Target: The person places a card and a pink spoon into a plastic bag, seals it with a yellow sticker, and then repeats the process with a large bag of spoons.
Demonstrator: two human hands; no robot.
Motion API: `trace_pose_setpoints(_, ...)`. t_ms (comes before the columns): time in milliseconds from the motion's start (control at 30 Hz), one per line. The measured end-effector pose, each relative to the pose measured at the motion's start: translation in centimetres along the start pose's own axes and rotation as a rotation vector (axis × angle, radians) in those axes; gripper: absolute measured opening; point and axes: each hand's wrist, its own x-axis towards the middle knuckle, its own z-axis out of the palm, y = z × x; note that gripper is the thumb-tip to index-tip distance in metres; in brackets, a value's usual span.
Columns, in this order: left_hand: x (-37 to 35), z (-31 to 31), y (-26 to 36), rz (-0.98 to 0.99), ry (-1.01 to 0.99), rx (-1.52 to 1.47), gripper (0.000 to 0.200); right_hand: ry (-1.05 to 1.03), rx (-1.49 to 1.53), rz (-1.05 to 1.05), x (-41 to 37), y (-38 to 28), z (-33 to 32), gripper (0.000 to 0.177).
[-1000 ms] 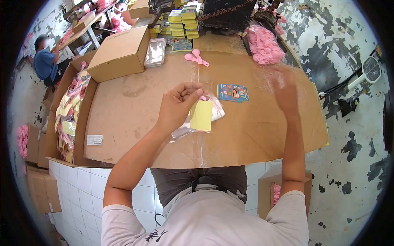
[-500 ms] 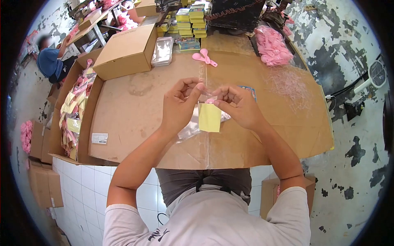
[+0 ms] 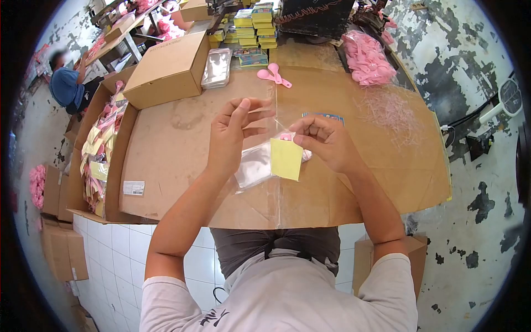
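Both hands held a clear bag (image 3: pixel 255 165) just above the cardboard tabletop (image 3: pixel 182 149).
From the left I saw a carton (image 3: pixel 113 166) of packets, then the left hand (image 3: pixel 235 133) pinching the bag's top, fingers half spread. Inside sat a yellow card (image 3: pixel 286 159) under what looked like a pink spoon (image 3: pixel 286 136). The right hand (image 3: pixel 326 141) was closed on the bag's upper right edge.

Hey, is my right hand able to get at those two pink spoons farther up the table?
Probably yes: only bare cardboard tabletop lies between the right hand and the pink spoons. But it is pinching the clear bag, so it would need to let go first.
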Motion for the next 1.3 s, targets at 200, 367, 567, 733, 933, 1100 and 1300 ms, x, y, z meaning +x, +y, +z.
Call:
trace_pose_setpoints(200,-0.6,0.5,-1.3,-0.083,-0.305,0.229,0.034,0.028,0.089,-0.006,0.1,-0.1,-0.9,0.019)
trace_pose_setpoints(367,-0.8,0.9,-0.9,-0.082,-0.263,0.356,0.025,0.068,0.018,0.008,0.0,0.2,-1.6,0.020)
trace_pose_setpoints(567,-0.9,0.5,-1.8,-0.020,-0.203,0.360,0.021,0.099,0.027,-0.006,0.1,0.6,-1.9,0.015)
trace_pose_setpoints(733,-0.7,-0.4,-1.9,0.026,-0.251,0.341,0.021,0.045,0.043,-0.054,0.1,1.5,-2.6,0.015)
trace_pose_setpoints(933,-0.5,-0.7,-1.9,0.010,-0.293,0.384,0.022,0.028,-0.114,-0.057,0.2,1.5,-3.4,0.016)
trace_pose_setpoints(1100,-0.5,-0.6,-2.2,-0.002,-0.285,0.394,0.025,0.009,-0.066,-0.003,0.0,1.1,-3.6,0.015)
trace_pose_setpoints(1300,-0.4,-0.7,-2.5,-0.060,-0.273,0.301,0.022,0.018,-0.025,0.064,-0.1,1.1,-3.0,0.014)
